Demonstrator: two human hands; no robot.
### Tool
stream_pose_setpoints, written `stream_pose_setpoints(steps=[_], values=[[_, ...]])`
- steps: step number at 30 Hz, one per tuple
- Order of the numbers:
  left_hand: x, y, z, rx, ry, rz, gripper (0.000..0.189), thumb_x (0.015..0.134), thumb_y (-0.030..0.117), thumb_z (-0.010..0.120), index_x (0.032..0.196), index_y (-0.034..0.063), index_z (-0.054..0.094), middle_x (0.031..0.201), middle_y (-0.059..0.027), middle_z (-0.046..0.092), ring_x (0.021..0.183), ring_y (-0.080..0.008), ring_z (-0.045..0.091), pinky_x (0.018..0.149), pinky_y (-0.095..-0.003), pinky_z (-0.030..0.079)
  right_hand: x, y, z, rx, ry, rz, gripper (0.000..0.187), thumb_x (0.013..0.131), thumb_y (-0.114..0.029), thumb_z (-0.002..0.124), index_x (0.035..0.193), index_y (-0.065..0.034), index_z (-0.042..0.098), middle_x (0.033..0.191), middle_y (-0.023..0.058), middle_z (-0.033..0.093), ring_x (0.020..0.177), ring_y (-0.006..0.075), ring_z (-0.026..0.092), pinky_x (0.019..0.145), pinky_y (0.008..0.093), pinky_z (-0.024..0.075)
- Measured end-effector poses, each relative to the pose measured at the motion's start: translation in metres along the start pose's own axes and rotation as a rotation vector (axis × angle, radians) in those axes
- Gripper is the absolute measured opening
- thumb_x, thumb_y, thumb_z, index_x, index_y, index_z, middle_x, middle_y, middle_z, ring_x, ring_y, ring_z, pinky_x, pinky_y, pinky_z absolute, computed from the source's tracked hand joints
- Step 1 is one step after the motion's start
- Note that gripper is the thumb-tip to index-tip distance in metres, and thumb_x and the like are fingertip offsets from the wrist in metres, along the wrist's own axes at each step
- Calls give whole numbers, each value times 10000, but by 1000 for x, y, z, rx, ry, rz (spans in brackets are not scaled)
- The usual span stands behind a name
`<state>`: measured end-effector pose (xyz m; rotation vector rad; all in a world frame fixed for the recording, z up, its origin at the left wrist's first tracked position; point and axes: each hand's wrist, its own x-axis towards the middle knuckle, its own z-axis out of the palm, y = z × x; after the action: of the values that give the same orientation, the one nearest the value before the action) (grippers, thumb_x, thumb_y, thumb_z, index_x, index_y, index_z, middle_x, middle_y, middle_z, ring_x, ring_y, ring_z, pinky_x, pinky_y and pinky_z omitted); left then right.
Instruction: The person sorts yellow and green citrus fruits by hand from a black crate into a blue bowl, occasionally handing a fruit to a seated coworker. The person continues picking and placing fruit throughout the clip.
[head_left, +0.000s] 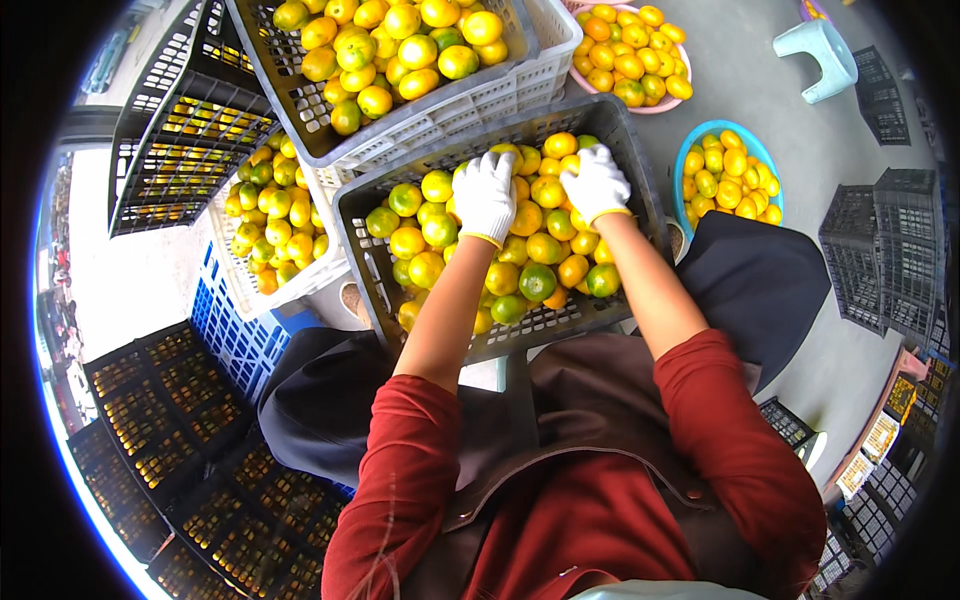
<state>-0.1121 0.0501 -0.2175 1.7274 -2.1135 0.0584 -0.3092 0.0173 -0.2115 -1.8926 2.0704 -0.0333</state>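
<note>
Both hands wear white knit gloves and reach into a black plastic crate (352, 247) of yellow, orange and greenish citrus fruit (544, 247). At the crate's middle, my left hand (485, 193) lies palm down on the fruit, its fingers pointing to the far side. My right hand (597, 182) is over the fruit near the far right corner, fingers bent. The undersides of both hands are hidden, so whether either grips a fruit does not show. The crate sits before my knees, above a brown apron (592, 390).
Beyond stands another black crate of citrus (322, 154) on white crates. A white crate (255, 304) of fruit is at the left, near stacked black crates (180, 420). To the right are a pink basin (686, 60), a blue basin (679, 172) and a light blue stool (825, 56).
</note>
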Motion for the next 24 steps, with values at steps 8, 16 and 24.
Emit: stream_pose_setpoints(steps=[8, 16, 24], values=[[30, 14, 19, -98, -31, 90, 211, 852, 214, 612, 1054, 168, 653, 977, -68, 700, 857, -294, 676, 757, -457, 543, -9, 23, 18, 221, 105, -146, 486, 830, -301, 766, 1250, -164, 565, 1230, 143, 620, 1143, 361, 608, 940, 492, 519], [81, 64, 60, 155, -545, 14, 244, 932, 289, 544, 1122, 151, 610, 1032, -104, 686, 895, -280, 694, 755, -439, 534, -2, 62, 35, 743, 77, 96, 601, 857, -360, 745, 1370, -134, 530, 1262, 189, 632, 1140, 349, 628, 981, 437, 503], [64, 67, 74, 101, -286, -29, 331, 820, 377, 680, 1067, 175, 591, 941, -83, 644, 790, -274, 648, 746, -438, 476, 2, 68, 53, 1026, 82, 158, 650, 853, -350, 774, 1375, -60, 517, 1264, 184, 644, 1169, 319, 621, 999, 410, 487]])
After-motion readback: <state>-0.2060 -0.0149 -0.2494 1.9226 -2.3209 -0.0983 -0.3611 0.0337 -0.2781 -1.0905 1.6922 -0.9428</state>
